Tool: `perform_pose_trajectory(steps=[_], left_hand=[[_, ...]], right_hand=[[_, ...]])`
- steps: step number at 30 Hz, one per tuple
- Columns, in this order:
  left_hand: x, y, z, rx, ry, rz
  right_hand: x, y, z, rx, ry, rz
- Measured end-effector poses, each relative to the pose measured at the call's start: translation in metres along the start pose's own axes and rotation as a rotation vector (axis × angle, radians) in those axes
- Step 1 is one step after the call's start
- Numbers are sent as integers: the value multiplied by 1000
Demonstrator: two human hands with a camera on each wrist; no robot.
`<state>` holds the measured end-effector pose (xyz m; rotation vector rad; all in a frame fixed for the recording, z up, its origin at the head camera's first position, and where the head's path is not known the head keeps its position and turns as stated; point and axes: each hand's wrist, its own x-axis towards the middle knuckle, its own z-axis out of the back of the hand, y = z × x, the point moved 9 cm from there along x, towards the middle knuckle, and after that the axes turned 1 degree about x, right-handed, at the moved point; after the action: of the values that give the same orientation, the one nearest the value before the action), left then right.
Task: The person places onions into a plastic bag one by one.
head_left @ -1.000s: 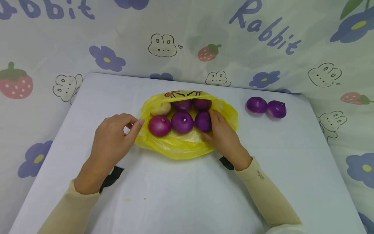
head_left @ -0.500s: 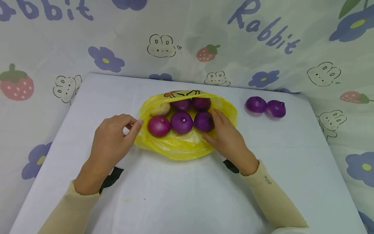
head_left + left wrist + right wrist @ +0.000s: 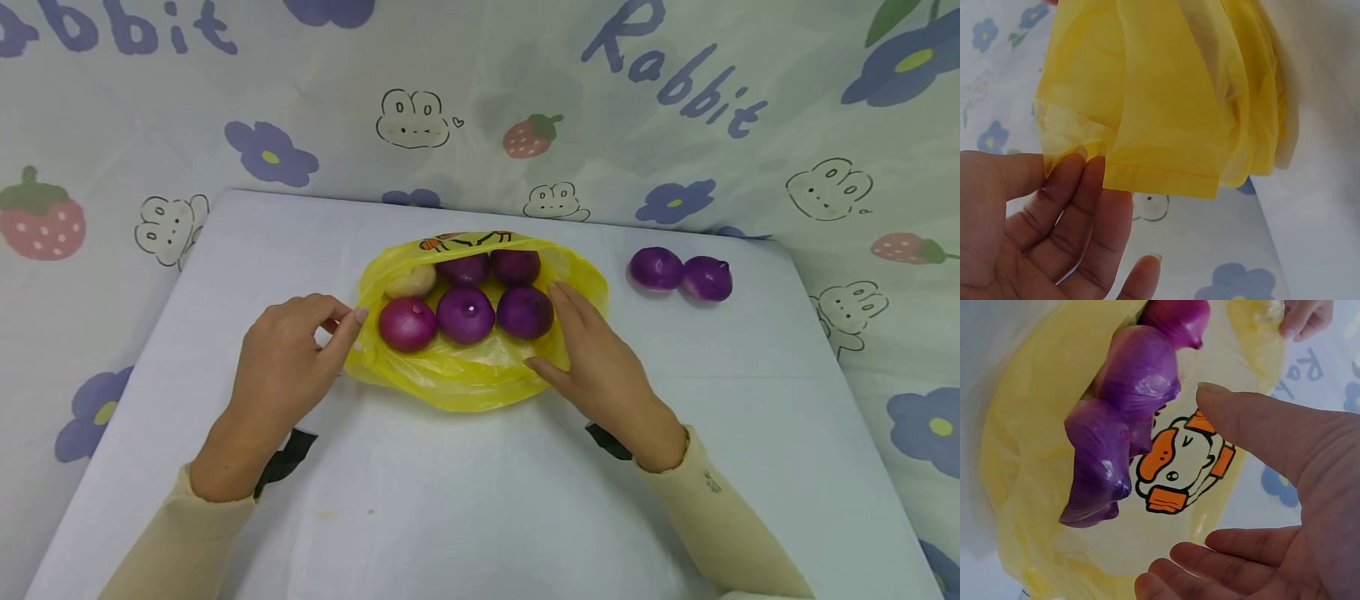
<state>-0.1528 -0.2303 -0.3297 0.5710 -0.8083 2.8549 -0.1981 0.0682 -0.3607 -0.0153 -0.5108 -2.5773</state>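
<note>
A yellow plastic bag [image 3: 450, 390] lies open at the middle of the table with several purple onions [image 3: 465, 315] inside. Behind the reddish-purple onion [image 3: 407, 325] sits a pale tan, potato-shaped item [image 3: 412, 283]. My left hand [image 3: 288, 358] pinches the bag's left edge between thumb and fingers, as the left wrist view also shows. Fingers spread, my right hand [image 3: 611, 379] hovers over the bag's right side, just right of the nearest onion [image 3: 525, 313]. A gap shows between thumb and fingers of that hand [image 3: 1266, 506] in the right wrist view.
Two more purple onions [image 3: 656, 269] rest side by side at the table's back right. The white table [image 3: 465, 508] meets a patterned cloth backdrop [image 3: 465, 50] with rabbits, flowers and strawberries. A cartoon is printed on the bag's inner face.
My right hand has let go of the right front onion and drawn back toward the lower right, its fingers spreading. That onion stays in the bag. The left hand has kept its pinch.
</note>
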Motion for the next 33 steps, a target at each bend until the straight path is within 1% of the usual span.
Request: perform_pose_trajectory(steps=[3, 6, 11, 16, 19, 22, 29, 33], left_hand=[[0, 0, 0, -3, -5, -5], [-1, 0, 0, -2, -7, -5], [-1, -1, 1, 5, -7, -6], [-1, -1, 0, 2, -7, -8], [-2, -1, -1, -6, -8, -9], [-1, -1, -1, -10, -15, -13], [-1, -1, -2, -8, -12, -15], [-1, -1, -1, -5, -12, -13]], right_hand=[[-5, 1, 6, 5, -24, 25], [-13, 1, 12, 4, -68, 68], [-24, -4, 21, -8, -171, 136], [-31, -12, 32, 15, -263, 159], [-35, -19, 38, 21, -299, 145], [-38, -29, 43, 18, -321, 108], [-46, -57, 50, 20, -320, -9], [-52, -72, 53, 8, -335, -58]])
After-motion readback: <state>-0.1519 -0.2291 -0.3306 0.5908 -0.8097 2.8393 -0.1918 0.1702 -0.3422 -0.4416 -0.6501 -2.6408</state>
